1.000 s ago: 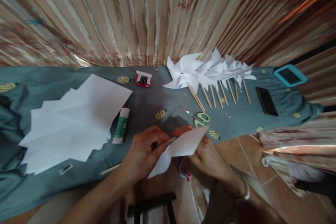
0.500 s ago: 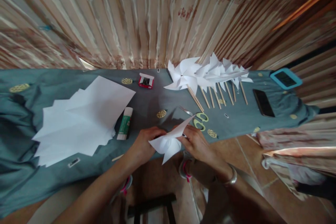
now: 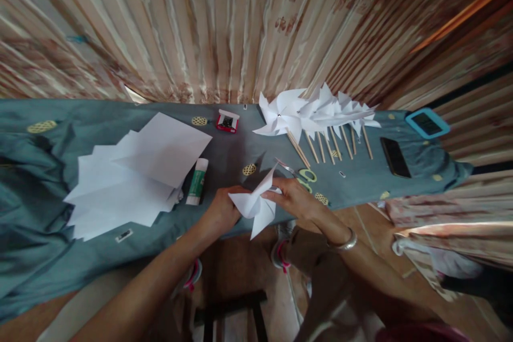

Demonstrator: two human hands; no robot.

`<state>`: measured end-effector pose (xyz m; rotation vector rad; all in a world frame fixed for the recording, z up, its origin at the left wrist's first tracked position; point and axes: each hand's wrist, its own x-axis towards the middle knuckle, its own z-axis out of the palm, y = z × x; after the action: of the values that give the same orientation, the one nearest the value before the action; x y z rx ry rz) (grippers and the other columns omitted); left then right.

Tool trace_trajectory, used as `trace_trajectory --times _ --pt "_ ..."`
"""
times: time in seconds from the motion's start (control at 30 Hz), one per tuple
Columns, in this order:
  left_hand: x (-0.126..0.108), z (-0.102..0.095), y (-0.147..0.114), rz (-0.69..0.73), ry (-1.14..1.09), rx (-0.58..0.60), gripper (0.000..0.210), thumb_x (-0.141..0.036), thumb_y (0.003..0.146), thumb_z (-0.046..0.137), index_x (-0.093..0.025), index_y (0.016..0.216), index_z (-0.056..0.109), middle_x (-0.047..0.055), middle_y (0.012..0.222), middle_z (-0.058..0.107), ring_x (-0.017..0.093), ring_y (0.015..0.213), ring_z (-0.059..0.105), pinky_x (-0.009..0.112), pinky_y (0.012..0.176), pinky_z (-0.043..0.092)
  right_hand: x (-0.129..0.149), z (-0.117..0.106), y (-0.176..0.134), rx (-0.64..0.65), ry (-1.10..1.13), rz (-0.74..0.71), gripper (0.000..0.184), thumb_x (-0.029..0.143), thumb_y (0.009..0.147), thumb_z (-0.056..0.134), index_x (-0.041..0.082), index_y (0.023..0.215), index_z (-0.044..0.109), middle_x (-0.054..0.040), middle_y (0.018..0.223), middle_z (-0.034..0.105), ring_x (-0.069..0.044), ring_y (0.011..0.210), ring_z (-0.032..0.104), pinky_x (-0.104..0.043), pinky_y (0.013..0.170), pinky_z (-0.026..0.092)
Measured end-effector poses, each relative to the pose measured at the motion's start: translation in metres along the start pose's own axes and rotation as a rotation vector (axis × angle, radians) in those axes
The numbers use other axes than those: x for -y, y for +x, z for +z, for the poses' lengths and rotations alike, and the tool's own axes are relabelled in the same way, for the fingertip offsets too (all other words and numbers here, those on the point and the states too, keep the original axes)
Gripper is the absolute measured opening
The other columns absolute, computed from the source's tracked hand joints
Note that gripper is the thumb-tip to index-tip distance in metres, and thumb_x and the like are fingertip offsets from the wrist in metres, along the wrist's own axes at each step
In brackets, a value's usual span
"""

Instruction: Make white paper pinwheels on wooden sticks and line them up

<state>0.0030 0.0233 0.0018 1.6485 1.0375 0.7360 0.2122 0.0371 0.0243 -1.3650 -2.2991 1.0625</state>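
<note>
A white paper pinwheel (image 3: 256,204) is held between my hands over the front edge of the cloth-covered table. My left hand (image 3: 225,207) is closed on its left side, with the fingertips partly hidden behind the paper. On the other side, my right hand (image 3: 294,196) pinches the pinwheel near its middle, index finger and thumb on the folded blades. Scissors with green handles (image 3: 308,175) lie just beyond my right hand. Left of my left hand, a green and white glue stick (image 3: 196,181) rests beside a fanned stack of white paper (image 3: 132,187).
Several finished pinwheels (image 3: 296,109) on wooden sticks lie in a row at the back. A small open red box (image 3: 227,121) holds dark bits. To the right are a black phone (image 3: 395,157) and a blue-framed device (image 3: 428,123). A pleated curtain (image 3: 224,26) hangs behind.
The pinwheel has turned and now shows more of its front. My right thumb and finger have shifted onto the blades near its centre. The whole view has moved slightly.
</note>
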Motion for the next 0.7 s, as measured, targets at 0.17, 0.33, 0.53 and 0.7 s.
trace_trajectory --times 0.17,0.33,0.53,0.7 --pt "0.010 0.004 0.000 0.005 0.000 -0.005 0.016 -0.008 0.075 0.053 -0.013 0.071 0.067 0.002 0.068 0.065 0.014 0.064 0.060 0.024 0.062 0.044 0.002 -0.010 0.005 0.143 -0.032 -0.005 0.024 0.032 0.095 0.052 0.017 0.103 0.070 -0.0050 0.088 0.074 -0.019 0.077 0.067 -0.030 0.069 0.048" --pt "0.014 0.007 0.001 0.000 0.006 -0.016 0.016 -0.005 0.074 0.054 -0.011 0.071 0.069 0.004 0.070 0.067 0.015 0.064 0.060 0.025 0.062 0.043 0.002 -0.015 0.011 0.221 -0.071 0.007 0.031 0.038 0.096 0.050 0.016 0.099 0.071 -0.0040 0.082 0.072 -0.018 0.075 0.064 -0.029 0.069 0.048" --pt "0.009 0.005 0.003 -0.026 0.012 -0.009 0.022 -0.002 0.071 0.054 -0.012 0.075 0.073 0.004 0.072 0.070 0.017 0.068 0.063 0.027 0.067 0.045 -0.002 -0.016 0.016 0.255 -0.038 0.037 0.034 0.041 0.095 0.052 0.015 0.094 0.073 -0.0034 0.079 0.070 -0.019 0.076 0.063 -0.030 0.070 0.048" --pt "0.027 0.017 0.008 -0.122 -0.154 -0.066 0.012 -0.004 0.072 0.063 -0.013 0.071 0.071 0.004 0.075 0.070 0.019 0.075 0.065 0.029 0.073 0.048 -0.007 -0.016 0.018 0.281 -0.032 0.053 0.028 0.037 0.094 0.054 0.016 0.096 0.073 -0.0026 0.082 0.072 -0.018 0.075 0.062 -0.030 0.070 0.049"
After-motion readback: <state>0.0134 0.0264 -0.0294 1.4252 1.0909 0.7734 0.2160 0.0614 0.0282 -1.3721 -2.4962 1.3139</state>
